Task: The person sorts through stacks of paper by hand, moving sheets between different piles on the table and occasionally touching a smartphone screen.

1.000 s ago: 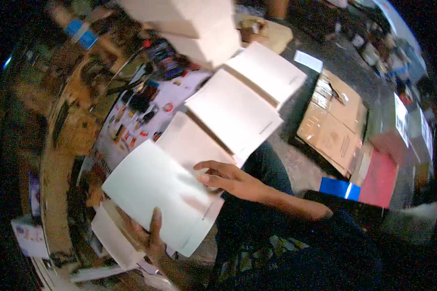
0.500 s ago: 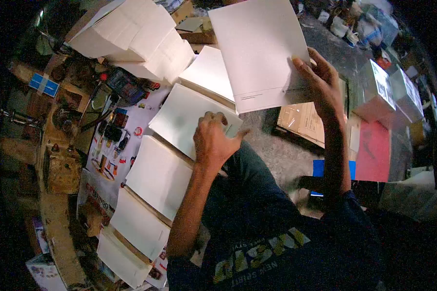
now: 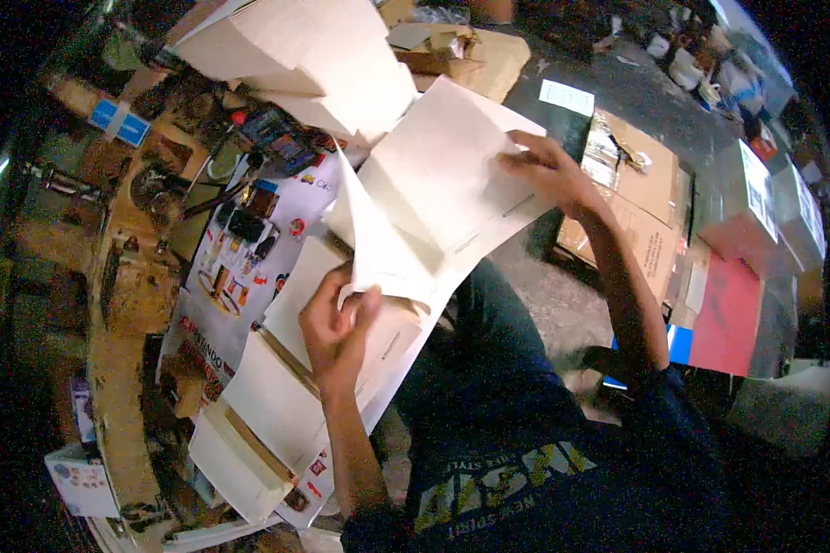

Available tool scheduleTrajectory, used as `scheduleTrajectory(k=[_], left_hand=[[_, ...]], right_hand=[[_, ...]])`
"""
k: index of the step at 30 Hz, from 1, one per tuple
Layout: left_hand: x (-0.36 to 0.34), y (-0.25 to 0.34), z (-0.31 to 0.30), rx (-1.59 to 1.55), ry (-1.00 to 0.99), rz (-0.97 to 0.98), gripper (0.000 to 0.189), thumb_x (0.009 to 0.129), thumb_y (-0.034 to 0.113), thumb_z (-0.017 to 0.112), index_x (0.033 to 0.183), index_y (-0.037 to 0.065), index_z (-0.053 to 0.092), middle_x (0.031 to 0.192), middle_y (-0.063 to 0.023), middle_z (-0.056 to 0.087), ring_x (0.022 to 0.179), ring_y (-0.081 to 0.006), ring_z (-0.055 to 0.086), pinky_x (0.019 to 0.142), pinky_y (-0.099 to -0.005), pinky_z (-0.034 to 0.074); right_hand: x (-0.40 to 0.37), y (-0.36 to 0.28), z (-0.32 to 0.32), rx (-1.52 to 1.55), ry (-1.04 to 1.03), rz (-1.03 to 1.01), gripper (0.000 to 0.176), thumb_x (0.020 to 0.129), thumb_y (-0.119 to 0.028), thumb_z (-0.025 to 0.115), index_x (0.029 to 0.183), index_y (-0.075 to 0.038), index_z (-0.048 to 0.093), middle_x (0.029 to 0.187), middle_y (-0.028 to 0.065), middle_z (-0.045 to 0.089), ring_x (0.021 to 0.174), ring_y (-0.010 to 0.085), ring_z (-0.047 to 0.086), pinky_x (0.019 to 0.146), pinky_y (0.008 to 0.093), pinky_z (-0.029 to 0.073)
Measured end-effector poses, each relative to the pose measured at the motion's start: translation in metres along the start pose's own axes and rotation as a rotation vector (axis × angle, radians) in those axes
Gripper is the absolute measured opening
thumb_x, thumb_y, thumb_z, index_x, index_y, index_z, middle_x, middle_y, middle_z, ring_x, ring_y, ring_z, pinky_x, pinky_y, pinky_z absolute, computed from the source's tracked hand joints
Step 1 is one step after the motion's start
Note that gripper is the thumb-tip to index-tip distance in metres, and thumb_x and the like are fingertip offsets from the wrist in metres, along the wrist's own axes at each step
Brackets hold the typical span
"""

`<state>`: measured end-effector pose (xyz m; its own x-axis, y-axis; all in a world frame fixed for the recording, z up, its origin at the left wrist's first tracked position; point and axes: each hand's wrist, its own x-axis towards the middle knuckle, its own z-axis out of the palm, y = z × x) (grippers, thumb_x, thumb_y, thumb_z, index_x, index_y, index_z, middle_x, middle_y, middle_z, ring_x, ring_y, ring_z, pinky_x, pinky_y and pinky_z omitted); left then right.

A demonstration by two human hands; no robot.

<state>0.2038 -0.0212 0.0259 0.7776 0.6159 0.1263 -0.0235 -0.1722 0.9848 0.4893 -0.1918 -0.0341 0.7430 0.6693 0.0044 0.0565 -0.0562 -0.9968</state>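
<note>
My left hand (image 3: 337, 327) pinches the lower edge of a white paper sheet (image 3: 367, 230), which curls up from the row of stacks. My right hand (image 3: 549, 175) grips the right side of another white sheet (image 3: 443, 175) with small printed lines near its lower edge. That sheet lies slanted over the upper end of the row, beside the curled one. Below my left hand, more paper stacks (image 3: 272, 401) run in an overlapping row towards the lower left. The tips of some right-hand fingers are blurred.
A tall pile of paper (image 3: 314, 55) stands at the upper left. Beneath the row lies a printed poster (image 3: 240, 267) with tools on it. To the right are a flat cardboard box (image 3: 632, 230), wrapped white blocks (image 3: 742, 203) and a red sheet (image 3: 727, 313).
My right hand has brought its sheet down and left over the row. My left hand has moved down-left from lying on a stack and now lifts a sheet's edge. The view has shifted slightly.
</note>
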Motion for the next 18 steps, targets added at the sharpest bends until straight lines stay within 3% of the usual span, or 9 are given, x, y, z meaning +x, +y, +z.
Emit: scheduleTrajectory(k=[3, 4, 6, 11, 13, 14, 16, 17, 18], left_hand=[[-0.028, 0.008, -0.011, 0.503, -0.117, 0.014, 0.056, 0.067, 0.034, 0.083, 0.107, 0.004, 0.056, 0.106, -0.0126, 0.060, 0.102, -0.0257, 0.055, 0.086, -0.0410, 0.045], [-0.040, -0.003, -0.007, 0.807, -0.089, 0.036, 0.060, 0.063, 0.039, 0.085, 0.102, 0.005, 0.055, 0.101, -0.0127, 0.057, 0.100, -0.0293, 0.053, 0.086, -0.0422, 0.044], [-0.052, -0.017, -0.006, 1.014, -0.088, -0.014, 0.060, 0.061, 0.039, 0.085, 0.101, 0.006, 0.054, 0.099, -0.0132, 0.055, 0.099, -0.0322, 0.050, 0.087, -0.0433, 0.043], [-0.052, -0.029, -0.031, 0.838, -0.102, -0.026, 0.036, 0.069, 0.022, 0.080, 0.092, 0.004, 0.059, 0.103, -0.0135, 0.059, 0.097, -0.0305, 0.058, 0.084, -0.0409, 0.048], [-0.057, -0.033, -0.041, 0.765, -0.093, 0.182, 0.013, 0.080, 0.010, 0.069, 0.081, 0.001, 0.060, 0.091, -0.0137, 0.063, 0.090, -0.0260, 0.064, 0.080, -0.0362, 0.051], [-0.063, -0.031, -0.048, 0.763, -0.067, 0.181, 0.013, 0.080, 0.010, 0.069, 0.081, 0.001, 0.060, 0.091, -0.0137, 0.063, 0.090, -0.0260, 0.064, 0.080, -0.0362, 0.051], [-0.070, -0.031, -0.058, 0.521, -0.039, -0.190, 0.012, 0.082, 0.007, 0.065, 0.089, -0.003, 0.061, 0.087, -0.0162, 0.065, 0.086, -0.0279, 0.066, 0.083, -0.0360, 0.050], [-0.072, -0.023, -0.057, 0.480, 0.021, -0.130, 0.016, 0.084, 0.010, 0.067, 0.082, -0.005, 0.062, 0.073, -0.0154, 0.066, 0.071, -0.0224, 0.068, 0.074, -0.0327, 0.054], [-0.076, -0.017, -0.057, 0.472, 0.037, -0.138, 0.016, 0.084, 0.010, 0.067, 0.082, -0.005, 0.062, 0.073, -0.0154, 0.066, 0.071, -0.0224, 0.068, 0.074, -0.0327, 0.054]], right_hand=[[0.016, 0.011, 0.033, -0.081, -0.121, 0.014, 0.056, 0.086, -0.023, 0.067, 0.134, -0.002, 0.046, 0.126, 0.0148, 0.055, 0.114, 0.0188, 0.055, 0.099, 0.0314, 0.040], [0.016, 0.007, 0.042, -0.103, -0.169, 0.021, 0.052, 0.087, -0.023, 0.065, 0.132, -0.002, 0.048, 0.128, 0.0139, 0.054, 0.115, 0.0188, 0.054, 0.100, 0.0315, 0.039], [0.010, -0.006, 0.053, -0.203, -0.216, 0.071, 0.051, 0.089, -0.025, 0.062, 0.132, -0.002, 0.049, 0.128, 0.0131, 0.054, 0.117, 0.0187, 0.052, 0.100, 0.0316, 0.039], [0.020, -0.013, 0.061, -0.283, -0.290, 0.167, 0.051, 0.090, -0.031, 0.057, 0.133, -0.004, 0.049, 0.129, 0.0121, 0.054, 0.120, 0.0215, 0.050, 0.101, 0.0337, 0.039], [0.012, -0.033, 0.066, -0.404, -0.252, 0.269, 0.066, 0.081, -0.040, 0.067, 0.134, -0.004, 0.048, 0.130, 0.0142, 0.052, 0.123, 0.0257, 0.047, 0.105, 0.0351, 0.035], [0.008, -0.042, 0.074, -0.465, -0.232, 0.314, 0.074, 0.077, -0.044, 0.072, 0.134, -0.005, 0.048, 0.130, 0.0153, 0.051, 0.124, 0.0279, 0.045, 0.107, 0.0358, 0.033], [0.025, 0.010, 0.069, -0.569, -0.215, 0.139, 0.090, 0.062, -0.044, 0.085, 0.135, -0.007, 0.047, 0.130, 0.0153, 0.050, 0.124, 0.0289, 0.045, 0.107, 0.0366, 0.034], [0.012, -0.027, 0.078, -0.508, -0.289, 0.204, 0.084, 0.065, -0.040, 0.083, 0.134, -0.006, 0.048, 0.126, 0.0141, 0.054, 0.120, 0.0270, 0.049, 0.105, 0.0357, 0.036], [-0.002, -0.062, 0.086, -0.448, -0.361, 0.275, 0.079, 0.068, -0.035, 0.082, 0.132, -0.005, 0.050, 0.122, 0.0129, 0.057, 0.115, 0.0252, 0.053, 0.102, 0.0348, 0.038]])
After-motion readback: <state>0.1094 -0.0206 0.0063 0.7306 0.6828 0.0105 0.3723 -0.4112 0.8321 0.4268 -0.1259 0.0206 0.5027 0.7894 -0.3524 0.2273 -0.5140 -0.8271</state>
